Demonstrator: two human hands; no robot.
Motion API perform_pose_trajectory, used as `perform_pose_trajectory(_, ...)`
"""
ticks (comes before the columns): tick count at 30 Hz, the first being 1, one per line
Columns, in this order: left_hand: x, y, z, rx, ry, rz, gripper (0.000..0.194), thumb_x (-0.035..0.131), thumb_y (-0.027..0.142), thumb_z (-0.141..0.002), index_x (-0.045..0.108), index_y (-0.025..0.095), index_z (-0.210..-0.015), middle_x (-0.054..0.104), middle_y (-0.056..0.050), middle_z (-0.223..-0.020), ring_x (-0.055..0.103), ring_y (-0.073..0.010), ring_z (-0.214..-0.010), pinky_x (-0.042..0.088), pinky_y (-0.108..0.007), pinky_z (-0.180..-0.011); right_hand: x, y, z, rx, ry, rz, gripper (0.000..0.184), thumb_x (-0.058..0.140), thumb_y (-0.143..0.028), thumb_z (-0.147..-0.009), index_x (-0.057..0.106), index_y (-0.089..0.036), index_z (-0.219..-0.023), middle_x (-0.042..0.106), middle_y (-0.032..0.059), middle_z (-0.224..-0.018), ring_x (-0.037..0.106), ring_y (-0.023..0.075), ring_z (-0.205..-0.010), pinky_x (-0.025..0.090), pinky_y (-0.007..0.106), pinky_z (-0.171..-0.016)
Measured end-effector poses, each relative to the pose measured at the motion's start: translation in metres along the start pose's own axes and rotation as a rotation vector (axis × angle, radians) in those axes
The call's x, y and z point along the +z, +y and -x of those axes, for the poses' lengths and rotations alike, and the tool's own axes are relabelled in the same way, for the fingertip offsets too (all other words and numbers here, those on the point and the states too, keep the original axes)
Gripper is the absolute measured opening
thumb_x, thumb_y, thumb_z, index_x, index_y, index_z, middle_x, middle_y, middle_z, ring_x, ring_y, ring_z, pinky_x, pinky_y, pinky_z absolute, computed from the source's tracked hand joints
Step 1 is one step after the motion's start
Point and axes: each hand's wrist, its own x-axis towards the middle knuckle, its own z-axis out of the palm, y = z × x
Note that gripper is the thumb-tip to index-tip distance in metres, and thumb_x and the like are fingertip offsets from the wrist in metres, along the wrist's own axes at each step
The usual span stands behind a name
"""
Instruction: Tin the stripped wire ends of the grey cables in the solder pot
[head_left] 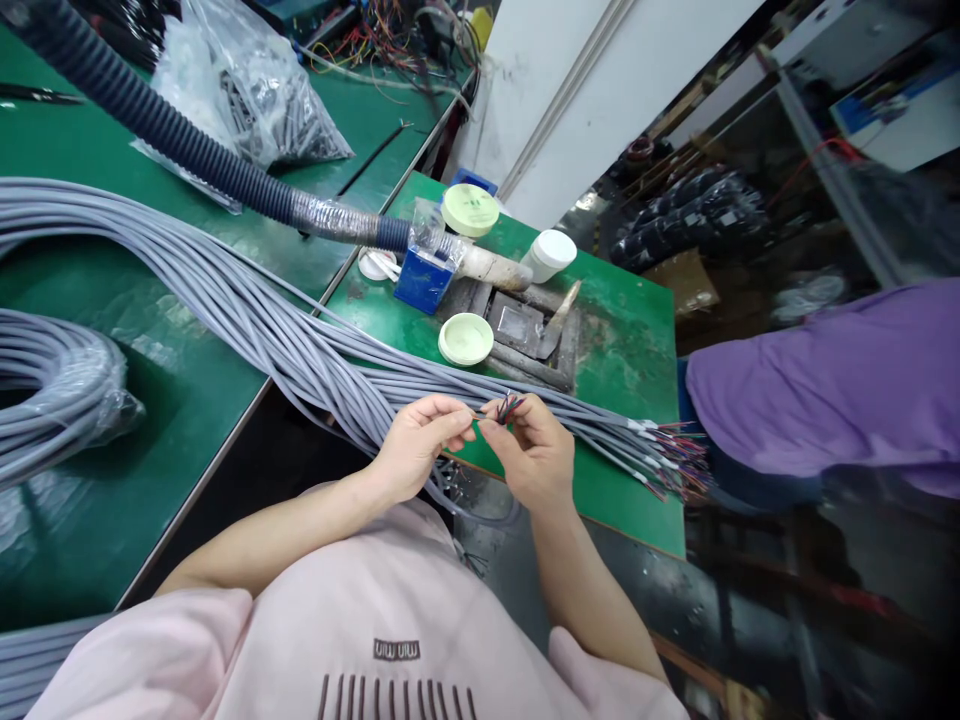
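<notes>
My left hand [421, 438] and my right hand [531, 448] meet in front of my chest, both pinching the stripped end of one grey cable with thin coloured wires [508, 407] fanning out between the fingertips. Just behind the hands a thick bundle of grey cables [247, 310] runs across the green table [630, 330]. The bundle's stripped ends with coloured wires [679, 465] lie to the right of my right hand.
A corrugated dark hose [165, 125] leads to a small metal pot [525, 330] with a blue box [424, 278], white jar [550, 254] and pale green lids [466, 338]. A coiled grey cable [52, 390] lies left. A plastic bag of parts [247, 95] sits behind. A person's purple sleeve [832, 385] is right.
</notes>
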Motion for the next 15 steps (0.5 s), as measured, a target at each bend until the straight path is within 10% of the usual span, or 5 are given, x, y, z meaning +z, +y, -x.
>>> perform_pose_trajectory(9, -0.003, -0.001, -0.006, 0.000, -0.035, 0.107, 0.026, 0.078, 0.036, -0.067, 0.070, 0.013, -0.075, 0.066, -0.001, -0.061, 0.054, -0.0065, -0.053, 0.041, -0.018, -0.054, -0.007, -0.006, -0.014, -0.065, -0.032, 0.084, 0.011, 0.062, -0.029, -0.083, 0.064, -0.022, -0.076, 0.064, -0.0010, -0.071, 0.056, 0.0143, -0.066, 0.044, 0.028, -0.067)
perform_pose_trajectory(15, -0.009, 0.040, 0.027, 0.150, -0.093, -0.011, 0.034, 0.073, 0.053, -0.066, 0.066, 0.021, -0.066, 0.062, -0.002, -0.057, 0.055, -0.0139, -0.057, 0.045, -0.029, -0.059, -0.024, -0.006, -0.069, -0.052, -0.069, 0.322, 0.015, 0.062, -0.031, -0.076, 0.063, -0.018, -0.068, 0.058, -0.0014, -0.061, 0.051, 0.0130, -0.059, 0.038, 0.025, -0.059)
